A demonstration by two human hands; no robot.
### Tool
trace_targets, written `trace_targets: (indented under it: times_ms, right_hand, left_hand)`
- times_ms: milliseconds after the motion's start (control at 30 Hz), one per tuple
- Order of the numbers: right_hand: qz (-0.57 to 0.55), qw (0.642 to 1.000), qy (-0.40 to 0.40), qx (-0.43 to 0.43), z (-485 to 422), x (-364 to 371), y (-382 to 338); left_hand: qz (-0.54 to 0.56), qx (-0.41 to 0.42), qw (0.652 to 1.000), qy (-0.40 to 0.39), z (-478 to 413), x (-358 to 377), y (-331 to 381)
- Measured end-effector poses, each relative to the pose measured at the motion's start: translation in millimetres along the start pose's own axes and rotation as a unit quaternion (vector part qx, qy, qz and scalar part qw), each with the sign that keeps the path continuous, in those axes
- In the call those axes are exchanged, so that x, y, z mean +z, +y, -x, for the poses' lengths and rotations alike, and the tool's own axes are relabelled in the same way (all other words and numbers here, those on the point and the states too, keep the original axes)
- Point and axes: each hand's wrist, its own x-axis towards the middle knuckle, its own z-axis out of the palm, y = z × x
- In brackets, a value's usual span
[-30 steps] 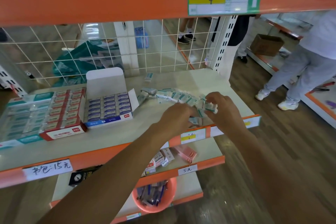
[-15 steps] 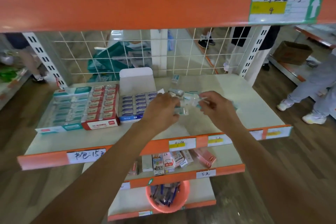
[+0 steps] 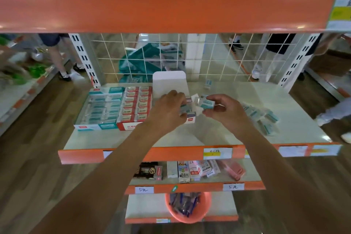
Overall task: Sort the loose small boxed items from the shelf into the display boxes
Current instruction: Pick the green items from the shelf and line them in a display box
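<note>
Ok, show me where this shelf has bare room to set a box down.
Bare: the front strip between the display boxes and the orange edge, and the back right corner behind the loose pile. Crowded: the left side and centre, with those boxes, and the right front, with the pile.

lower shelf edge point(image 3: 199, 188) | left tag point(image 3: 143, 189): 5元 | right tag point(image 3: 233, 187): 5元

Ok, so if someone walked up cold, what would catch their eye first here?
Likely the two hands close together mid-shelf: the left hand grips small boxes over the open white display box, the right hand pinches a teal-and-white box. Then the broad orange shelf edge across the top, and the loose pile at the shelf's right.
</note>
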Motion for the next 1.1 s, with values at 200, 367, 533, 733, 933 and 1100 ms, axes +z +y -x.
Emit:
trace_targets:
  times_ms: [200, 367, 533, 733, 933, 1100]
  right_hand:
    - [0.017, 1.0, -0.013, -0.018, -9.5, 31.9, -10.6]
    - [0.04, 0.998, -0.022, -0.039, -21.4, 60.5, -19.9]
    - [0.078, 0.996, -0.038, -0.037, -27.4, 87.5, -31.3]
    - [0.118, 0.99, -0.061, -0.042, -33.7, 122.6, -45.7]
    - [0.135, 0.986, -0.085, -0.045, -40.4, 158.3, -53.6]
    - [0.143, 0.982, -0.11, -0.047, -44.7, 184.5, -58.9]
  left_hand:
    - [0.023, -0.028, 0.999, -0.002, 7.0, -17.5, -26.4]
    - [0.043, -0.046, 0.998, 0.008, 11.8, -30.5, -49.9]
    - [0.064, -0.078, 0.994, 0.04, 18.3, -38.4, -80.7]
    - [0.153, -0.136, 0.978, 0.033, 29.1, -47.7, -129.1]
    - [0.18, -0.134, 0.974, 0.042, 36.5, -60.6, -161.2]
    - [0.148, -0.141, 0.978, 0.039, 43.1, -65.9, -187.2]
